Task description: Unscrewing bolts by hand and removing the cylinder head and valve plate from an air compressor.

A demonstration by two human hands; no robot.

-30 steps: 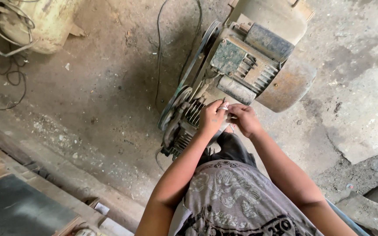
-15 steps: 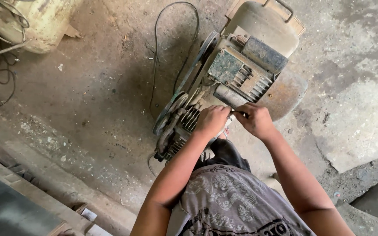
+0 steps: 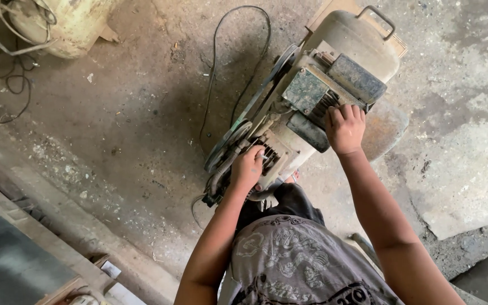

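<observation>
Plainly heavy and rigid, the air compressor [image 3: 306,107] suits its twelve-o'clock handle [image 3: 377,14]; left hand [image 3: 248,168] seemingly clenched on the finned pump [image 3: 266,153], right hand [image 3: 344,127] grasping the motor [image 3: 334,90].

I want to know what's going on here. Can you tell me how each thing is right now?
Left hand: closed on the finned part of the machine.
Right hand: resting on top of the machine.
Machine: upright on the floor, dusty.
Belt: on its two wheels.
Cable: loose, looped on the floor.
Tank: lying on the floor, wires draped over it.
</observation>
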